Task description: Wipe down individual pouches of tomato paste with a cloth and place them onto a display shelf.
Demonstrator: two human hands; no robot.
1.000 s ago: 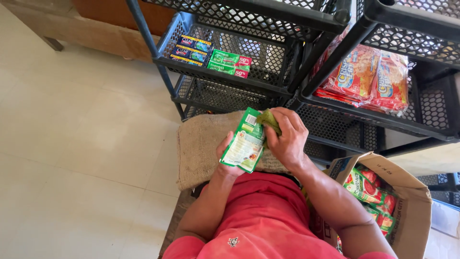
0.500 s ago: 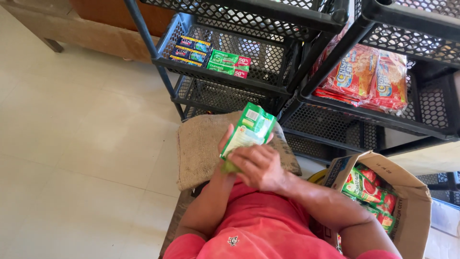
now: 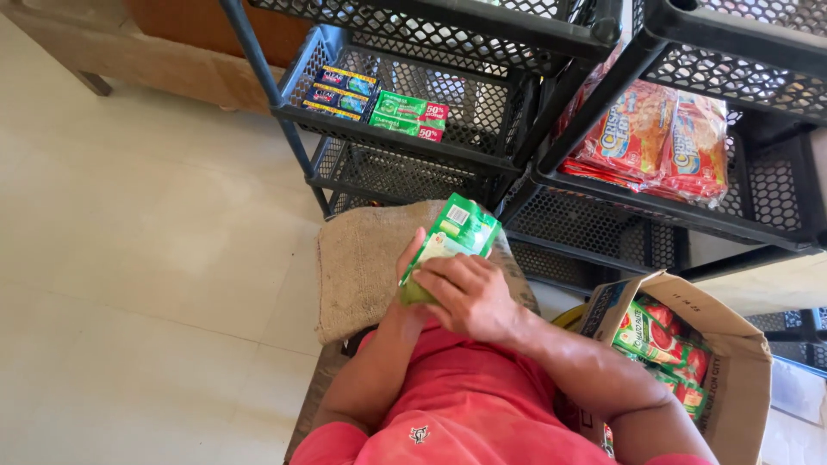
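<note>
Left hand (image 3: 412,274): cups the green and white flat sachet pack (image 3: 455,234) from below and behind, fingers curled around its left edge.
Right hand (image 3: 469,293): laid over the pack's lower part, fingers pressed down flat on its front; both hands now clamp the 1 pack between them.
Pack position: held upright in front of the chest, above the brown burlap-covered seat (image 3: 362,267), near the low tiers of the black mesh plastic rack (image 3: 405,151).
Change: 1 second ago the right hand was pinching the pack's top right corner; it has since slid down to the lower half, and the pack's top has tipped towards the rack.
Meaning: judging by this, the handling has passed from fiddling at the top edge to steadying the whole pack.
Right of the person: open brown cardboard carton (image 3: 732,344) holding green and red sachets (image 3: 655,340).
Rack shelf, far: small green and blue boxes (image 3: 379,99).
</note>
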